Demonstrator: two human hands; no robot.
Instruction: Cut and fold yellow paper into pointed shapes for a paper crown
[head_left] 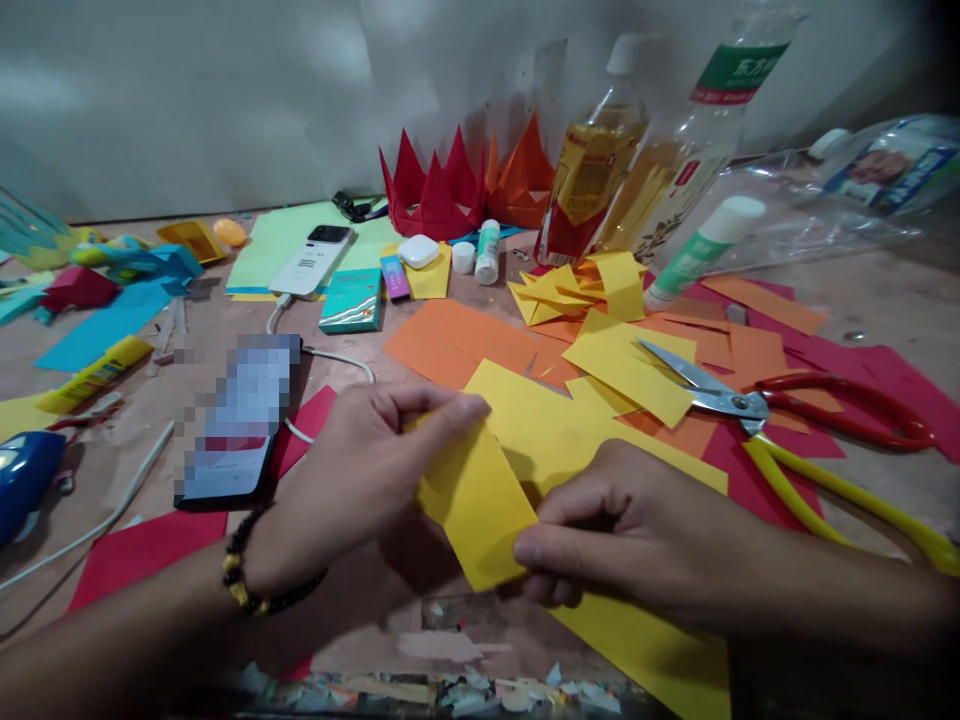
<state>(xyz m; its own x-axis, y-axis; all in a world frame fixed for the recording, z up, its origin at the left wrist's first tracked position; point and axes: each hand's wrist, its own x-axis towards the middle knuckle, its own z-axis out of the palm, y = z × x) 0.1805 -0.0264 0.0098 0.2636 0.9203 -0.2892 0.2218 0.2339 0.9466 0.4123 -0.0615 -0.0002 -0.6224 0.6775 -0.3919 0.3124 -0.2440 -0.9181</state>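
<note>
Between my two hands is a small rectangular piece of yellow paper (484,500), tilted above the table. My left hand (360,470), with a black and gold bead bracelet at its wrist, pinches its upper left end between thumb and fingers. At the lower right corner, my right hand (600,525) grips the same piece with thumb and curled fingers. Beneath them lies a larger yellow sheet (660,455), partly covered by my right hand and forearm. Scissors (742,405) with one red and one yellow handle rest spread on paper scraps to the right.
Behind stand a red paper crown (435,190), an orange one (525,185), two drink bottles (592,170) and a large glue stick (705,250). A phone (240,430) with a white cable lies left. Orange sheets (457,335) and folded yellow strips (562,295) lie beyond my hands.
</note>
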